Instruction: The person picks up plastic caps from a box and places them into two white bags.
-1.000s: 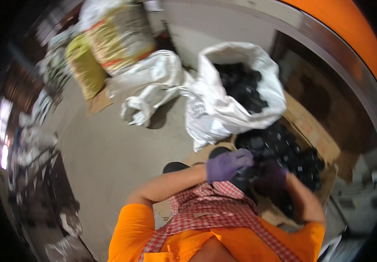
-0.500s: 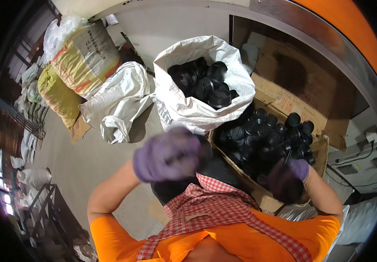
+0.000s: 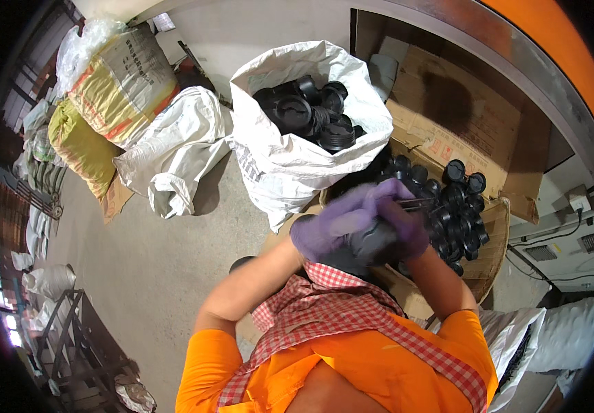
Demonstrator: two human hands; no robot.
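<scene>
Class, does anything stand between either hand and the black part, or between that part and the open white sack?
Nothing visible separates the left hand or right hand from the black part between them, though blur hides exact contact. Toward the white sack, the left hand lies across, then the sack's near rim.

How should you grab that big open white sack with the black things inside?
Probably by opposite sides of the white sack's rim, from above: its mouth faces up, and the thin edge stands higher than the black parts inside.
</scene>
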